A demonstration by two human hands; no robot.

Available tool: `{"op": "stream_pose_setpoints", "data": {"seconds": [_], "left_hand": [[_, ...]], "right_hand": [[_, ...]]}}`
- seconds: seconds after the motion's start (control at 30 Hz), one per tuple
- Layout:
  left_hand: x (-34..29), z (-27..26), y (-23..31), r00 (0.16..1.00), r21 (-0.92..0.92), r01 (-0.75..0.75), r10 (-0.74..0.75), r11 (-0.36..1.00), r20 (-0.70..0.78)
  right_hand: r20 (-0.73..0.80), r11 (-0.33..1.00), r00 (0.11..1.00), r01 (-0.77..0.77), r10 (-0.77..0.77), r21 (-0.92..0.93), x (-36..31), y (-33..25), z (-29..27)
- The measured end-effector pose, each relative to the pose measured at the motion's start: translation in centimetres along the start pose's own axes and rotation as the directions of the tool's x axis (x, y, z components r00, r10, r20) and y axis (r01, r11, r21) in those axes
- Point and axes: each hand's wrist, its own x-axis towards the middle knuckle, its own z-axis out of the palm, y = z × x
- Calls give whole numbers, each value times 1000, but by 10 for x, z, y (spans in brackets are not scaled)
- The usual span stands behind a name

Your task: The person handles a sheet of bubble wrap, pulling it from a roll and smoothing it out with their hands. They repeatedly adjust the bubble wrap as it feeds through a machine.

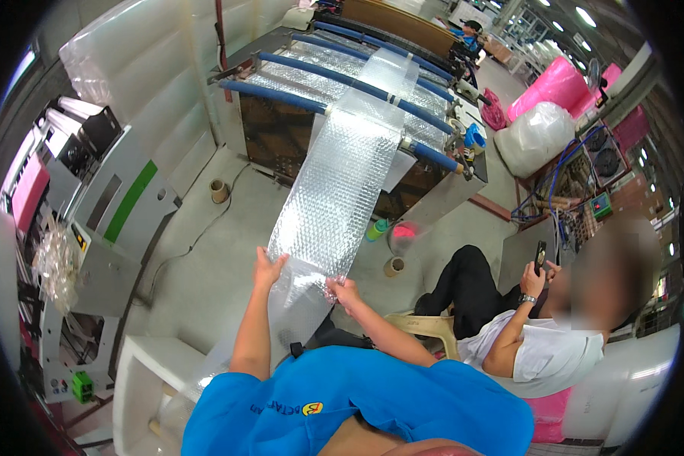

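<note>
A long strip of bubble wrap (338, 182) slopes down from the blue rollers (357, 83) of a machine toward my body. My left hand (268, 268) grips its left edge, thumb pointing up. Lower on the opposite edge, my right hand (343, 293) pinches the film with bent fingers. Between my hands the wrap is creased and more see-through. Below them it hangs down in front of me, and its lower end is partly hidden by my blue shirt (357, 395).
At the right a person (536, 342) sits on a beige plastic chair (418, 325), holding a phone. Cardboard cores (219, 191) and a cable lie on the floor. A grey machine (121, 205) stands left; pink rolls (549, 89) and a full clear bag (536, 137) are far right.
</note>
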Motion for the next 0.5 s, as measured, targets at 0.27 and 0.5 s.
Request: {"op": "stream_pose_setpoints", "data": {"seconds": [0.27,0.5], "left_hand": [[-19,-61,19,994,-109,-71,80,992,80],[-25,-73,-33,904,-237,6,97,971,417]], "right_hand": [[47,984,987,147,-152,100,-41,-25,2],[-6,994,1000,-21,21,107,-59,-12,19]]}}
